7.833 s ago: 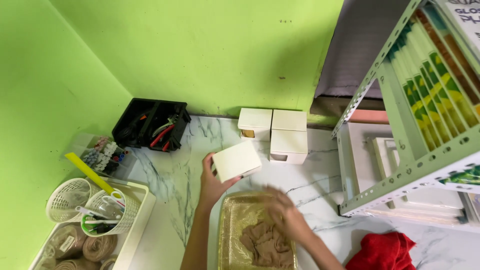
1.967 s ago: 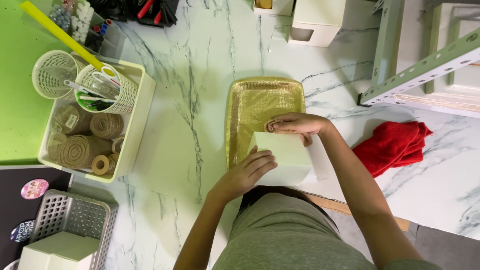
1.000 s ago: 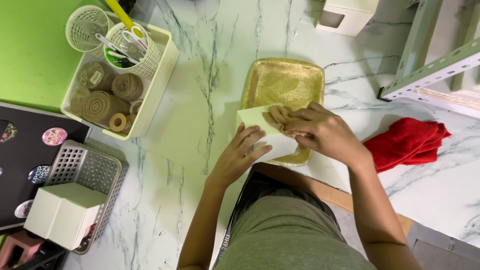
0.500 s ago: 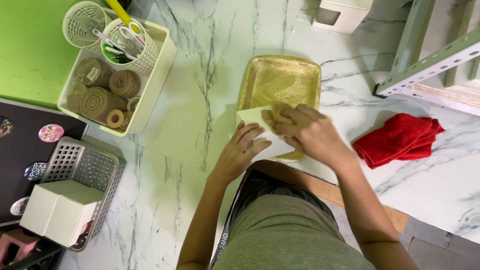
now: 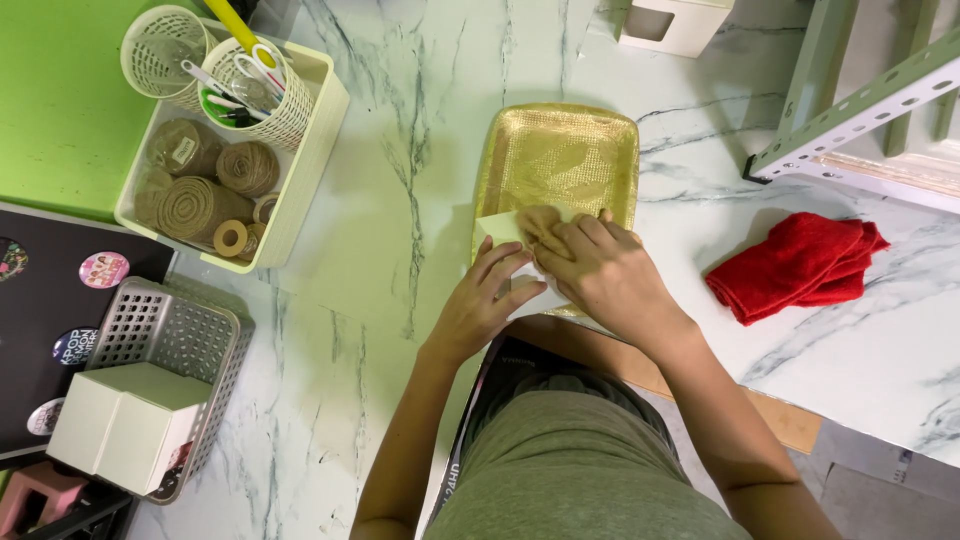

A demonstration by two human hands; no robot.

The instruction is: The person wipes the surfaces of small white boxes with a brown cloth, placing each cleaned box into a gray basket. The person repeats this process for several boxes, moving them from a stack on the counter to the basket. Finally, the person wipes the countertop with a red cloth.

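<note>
A small white box (image 5: 500, 232) rests on the near end of a gold rectangular tray (image 5: 560, 150) on the marble table. My left hand (image 5: 482, 305) grips the box's near left side. My right hand (image 5: 600, 275) lies over the top of the box, pressing a wad of brown crinkled filler (image 5: 540, 222) against it with the fingertips. Most of the box is hidden under both hands.
A red cloth (image 5: 800, 265) lies to the right. A cream bin (image 5: 235, 150) with twine rolls and mesh cups of tools stands at the left. A grey basket (image 5: 170, 340) holds white boxes. Another white box (image 5: 675, 22) sits at the far edge beside a metal shelf frame (image 5: 850, 100).
Compared with two seconds ago my right hand has come down over the box top with brown filler under its fingers. The view has shifted slightly; the box stays on the tray.
</note>
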